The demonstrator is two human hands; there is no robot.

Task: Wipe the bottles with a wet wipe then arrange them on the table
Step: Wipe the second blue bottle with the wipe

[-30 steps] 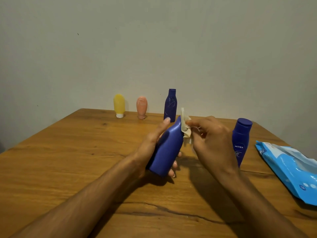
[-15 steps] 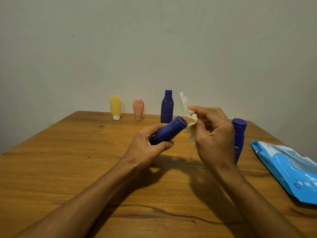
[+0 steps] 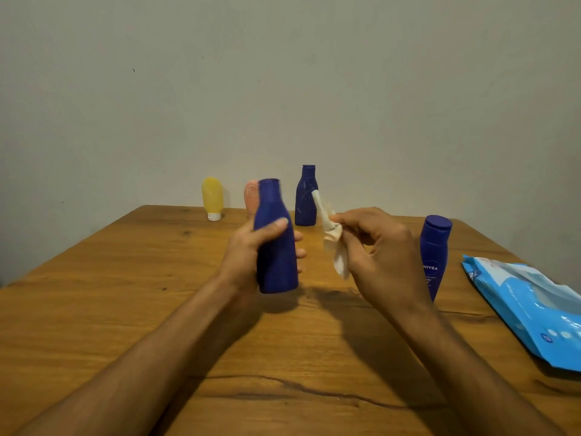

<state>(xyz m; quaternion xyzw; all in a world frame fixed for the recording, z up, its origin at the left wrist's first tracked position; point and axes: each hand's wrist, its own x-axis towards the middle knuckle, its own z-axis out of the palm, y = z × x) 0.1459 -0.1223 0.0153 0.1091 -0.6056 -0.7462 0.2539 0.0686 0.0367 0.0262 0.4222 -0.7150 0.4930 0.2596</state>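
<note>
Since half a second ago the dark blue plastic bottle (image 3: 276, 247) has swung from sideways to upright. The left hand (image 3: 243, 259) grips its body above the brown wooden table (image 3: 125, 294). The right hand (image 3: 383, 256) pinches a crumpled white wet wipe (image 3: 333, 243) just beside it, seemingly apart, though blur obscures this.

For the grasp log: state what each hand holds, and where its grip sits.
Left hand grips the upright blue bottle round its mid-body, thumb across the front. Right hand pinches the crumpled wet wipe near its middle, clear of the bottle.
</note>
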